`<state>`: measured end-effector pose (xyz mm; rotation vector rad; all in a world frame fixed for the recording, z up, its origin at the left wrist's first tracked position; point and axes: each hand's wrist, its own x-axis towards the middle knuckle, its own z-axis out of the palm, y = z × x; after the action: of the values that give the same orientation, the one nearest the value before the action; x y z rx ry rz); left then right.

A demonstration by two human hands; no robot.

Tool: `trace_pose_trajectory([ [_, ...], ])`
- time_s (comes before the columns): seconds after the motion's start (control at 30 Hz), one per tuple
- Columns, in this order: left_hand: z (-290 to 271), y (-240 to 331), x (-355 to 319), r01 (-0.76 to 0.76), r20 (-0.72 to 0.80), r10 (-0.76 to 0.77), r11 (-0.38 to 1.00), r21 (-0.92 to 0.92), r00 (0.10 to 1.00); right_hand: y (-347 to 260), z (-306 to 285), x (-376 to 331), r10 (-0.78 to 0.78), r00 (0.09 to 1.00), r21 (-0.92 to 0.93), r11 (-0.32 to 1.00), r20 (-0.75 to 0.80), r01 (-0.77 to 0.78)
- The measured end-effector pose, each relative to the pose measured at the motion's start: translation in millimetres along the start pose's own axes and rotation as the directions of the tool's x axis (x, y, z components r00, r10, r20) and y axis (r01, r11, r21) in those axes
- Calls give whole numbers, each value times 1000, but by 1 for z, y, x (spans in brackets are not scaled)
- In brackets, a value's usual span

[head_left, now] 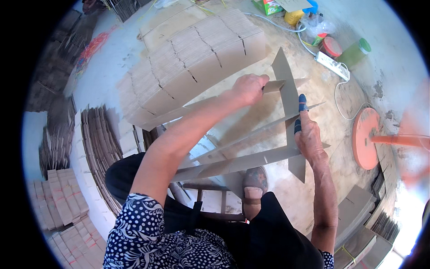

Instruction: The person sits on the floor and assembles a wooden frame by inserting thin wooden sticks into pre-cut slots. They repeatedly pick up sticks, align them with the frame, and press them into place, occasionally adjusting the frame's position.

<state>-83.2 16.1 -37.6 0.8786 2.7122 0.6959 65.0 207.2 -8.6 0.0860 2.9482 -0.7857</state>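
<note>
While the left hand (251, 88) grips a long strip (274, 86) and the right hand (310, 136) pinches the cross strip (290, 96) over the floor (333, 177), right of the stack (201, 58), keeping both square to each other is, I judge, the best guard against bending.

White power strip (330, 65) sits upper right, white cable (336, 97) looping down from it toward orange round base (361, 140) with pole (396, 140), right side. Red tub (331, 46) and translucent green jar (353, 54) stand just beside the strip. Clear plastic bag (318, 25), yellow container (294, 17) near top edge. Red string tangle (95, 50) lies upper left.
</note>
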Motion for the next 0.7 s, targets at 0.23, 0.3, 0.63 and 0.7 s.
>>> trace_pose_trajectory([
  [0.23,7,7,-10,-15,68,16,1000,-13,998,12,42,-11,9,997,41,999,75,-12],
  [0.3,-1,18,-24,-83,77,84,996,-13,994,29,40,-9,-57,993,17,998,101,56],
  [0.63,-43,-7,-178,-361,330,312,928,95,891,119,-77,56,165,973,-546,807,-160,-227],
  [0.7,-42,-13,-182,-331,324,289,940,81,901,132,-88,35,85,975,-673,710,-207,-205],
])
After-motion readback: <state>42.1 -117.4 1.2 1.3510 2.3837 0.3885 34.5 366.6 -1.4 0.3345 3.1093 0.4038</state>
